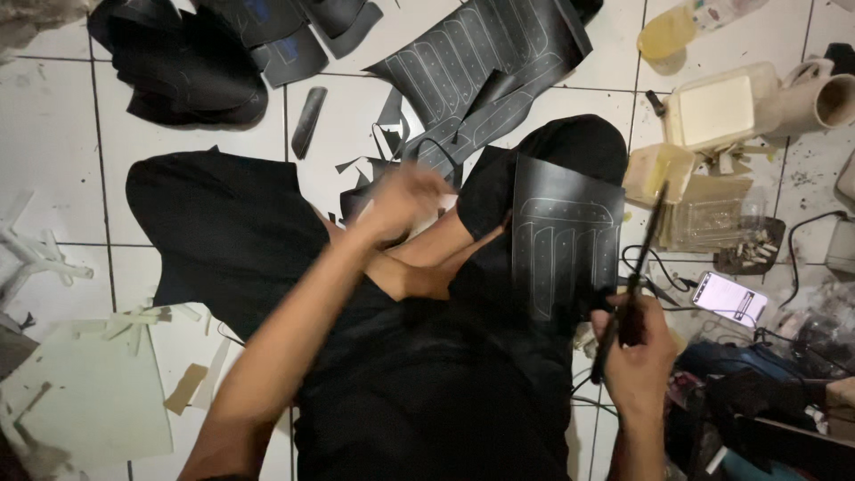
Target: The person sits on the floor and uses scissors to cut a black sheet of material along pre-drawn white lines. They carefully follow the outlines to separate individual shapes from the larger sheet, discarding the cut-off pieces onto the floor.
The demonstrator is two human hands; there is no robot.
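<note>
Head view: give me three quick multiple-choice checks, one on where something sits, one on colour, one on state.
1. Where does the black sheet marked with pale outlined strips lie?
A. on the person's lap
B. hung on a wall
C. inside the cream plastic box

2. What colour is the floor of square tiles?
A. red
B. white
C. green

3. What is the state of the smartphone on the floor?
A. screen lit
B. screen dark
C. face down

Answers:
1. A: the sheet rests across the dark-clothed leg, just above the right hand, which grips long black scissors.
2. B: the tiles are white with dark joints, littered with black offcuts.
3. A: its screen glows bright beside the cables.
The left hand is motion-blurred, so its hold cannot be read.
</note>
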